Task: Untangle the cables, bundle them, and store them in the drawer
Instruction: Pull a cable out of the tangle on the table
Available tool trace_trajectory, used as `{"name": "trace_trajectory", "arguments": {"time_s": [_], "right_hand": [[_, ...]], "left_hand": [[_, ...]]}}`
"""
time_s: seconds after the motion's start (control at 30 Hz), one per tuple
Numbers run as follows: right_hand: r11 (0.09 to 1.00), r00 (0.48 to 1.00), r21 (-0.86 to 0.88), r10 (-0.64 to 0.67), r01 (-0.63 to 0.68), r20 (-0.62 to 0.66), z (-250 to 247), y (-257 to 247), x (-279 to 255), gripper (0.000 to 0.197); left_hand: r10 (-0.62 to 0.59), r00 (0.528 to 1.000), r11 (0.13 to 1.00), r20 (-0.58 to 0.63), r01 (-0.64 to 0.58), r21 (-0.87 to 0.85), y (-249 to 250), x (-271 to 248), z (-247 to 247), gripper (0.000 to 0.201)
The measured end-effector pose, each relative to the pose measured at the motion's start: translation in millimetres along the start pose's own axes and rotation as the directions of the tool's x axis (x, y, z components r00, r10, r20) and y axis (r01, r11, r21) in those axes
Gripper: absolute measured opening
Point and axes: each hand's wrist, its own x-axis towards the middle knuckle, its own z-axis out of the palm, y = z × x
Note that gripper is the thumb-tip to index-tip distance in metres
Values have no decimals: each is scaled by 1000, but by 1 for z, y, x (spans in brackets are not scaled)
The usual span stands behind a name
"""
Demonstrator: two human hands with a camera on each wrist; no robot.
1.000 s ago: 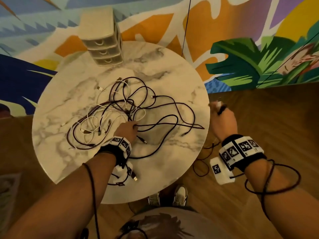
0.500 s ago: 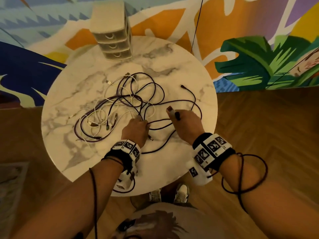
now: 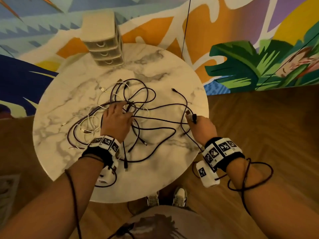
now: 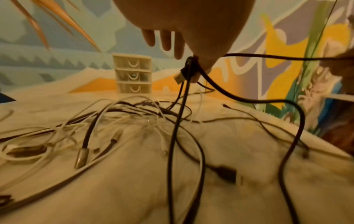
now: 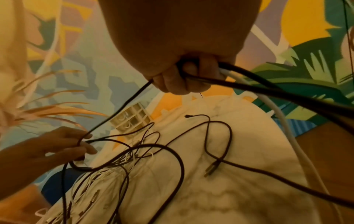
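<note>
A tangle of dark and white cables (image 3: 124,104) lies on the round marble table (image 3: 69,94). My left hand (image 3: 119,116) reaches into the tangle. In the left wrist view its thumb pinches a dark cable (image 4: 184,97) just below a USB plug (image 4: 179,78), while the other fingers (image 4: 164,39) stay straight. My right hand (image 3: 200,125) is near the table's right edge, curled round dark cables and a white one (image 5: 283,121). A dark strand (image 3: 155,119) runs between the two hands. The small three-drawer unit (image 3: 103,47) stands at the table's far edge with all drawers closed.
A painted mural wall rises behind the table, with a thin black cord (image 3: 185,31) hanging down it. Wooden floor (image 3: 259,118) surrounds the table, and shoes (image 3: 179,197) show below the near rim. A dark cable (image 3: 241,178) loops round my right forearm.
My right hand came in to the table's middle, took hold of cable, and has drawn it back toward the right edge. My left hand moved forward into the tangle.
</note>
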Motion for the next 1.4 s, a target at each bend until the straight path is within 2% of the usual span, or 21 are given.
{"name": "trace_trajectory", "arguments": {"time_s": [0.07, 0.1, 0.17, 0.2, 0.23, 0.27, 0.33, 0.37, 0.4, 0.47, 0.53, 0.6, 0.7, 0.8, 0.9, 0.93, 1.03, 1.17, 1.3, 1.33, 1.4], "right_hand": [[999, 1000, 33, 19, -18, -22, 2, 1, -1, 49], [996, 998, 76, 41, -37, -56, 2, 1, 2, 49], [988, 990, 150, 58, -38, -132, -3, 0, 8, 46], [984, 987, 174, 55, -29, -151, -8, -1, 10, 45], [980, 986, 198, 49, -17, -160, -12, -4, 12, 44], [978, 985, 210, 32, 4, -169, -16, -7, 12, 45], [974, 987, 219, -23, 58, -162, -20, -13, 9, 42], [973, 988, 217, -43, 76, -152, -21, -16, 6, 40], [969, 989, 231, -51, 83, -142, -20, -19, 3, 40], [952, 994, 298, -40, 70, -107, -18, -23, -2, 43], [943, 996, 326, -52, 72, -71, -16, -30, -7, 46], [938, 994, 332, -74, 98, -83, -21, -34, -11, 40], [929, 981, 354, -36, 103, -190, -40, -23, -12, 41], [928, 963, 367, 39, 65, -267, -53, 0, -12, 40], [942, 953, 331, 155, -62, -262, -46, 25, -6, 40], [945, 949, 303, 199, -121, -243, -43, 32, -5, 40], [964, 952, 130, 252, -232, -174, -33, 55, -10, 41], [983, 985, -85, 161, -166, -57, -15, 64, -24, 40], [991, 993, -78, 105, -109, -45, -7, 63, -31, 42], [997, 994, -10, 81, -82, -78, -8, 63, -33, 40], [973, 978, 224, -1, 49, -210, -15, 59, -38, 35]], "left_hand": [[-82, 988, 994, 131, 90, -58, -2, 3, 2, 23], [-124, 961, 992, 247, 127, 5, -5, 1, 4, 27], [-178, 843, 967, 508, 56, 247, -10, -11, 10, 35], [-211, 786, 947, 582, 18, 319, -12, -17, 13, 37], [-238, 766, 938, 597, 23, 345, -13, -21, 11, 39], [-243, 788, 946, 566, 63, 318, -9, -21, 8, 38], [-174, 922, 977, 346, 117, 181, 6, -13, -5, 36], [-104, 975, 994, 195, 93, 64, 18, -8, -10, 37], [-6, 997, 997, 77, 12, -79, 32, -2, -15, 42], [219, 975, 910, 20, -197, -365, 68, 5, -22, 53], [325, 935, 847, 143, -220, -484, 105, 5, -23, 46], [252, 930, 866, 268, -93, -491, 117, 8, -10, 24], [43, 906, 910, 422, 138, -391, 85, 8, 10, 21], [5, 909, 863, 417, 207, -461, 51, 4, 9, 27], [34, 927, 768, 374, 216, -604, 63, 6, -16, 21], [31, 938, 705, 345, 224, -673, 71, 7, -25, 16], [12, 953, 399, 302, 273, -875, 100, 12, -59, 5], [-10, 986, 126, 168, 168, -978, 132, 22, -93, 13], [38, 972, -152, 230, 233, -960, 145, 22, -101, 14], [66, 968, -140, 243, 250, -958, 146, 21, -100, 15], [142, 960, 104, 243, 230, -968, 151, 19, -96, 17]]}}
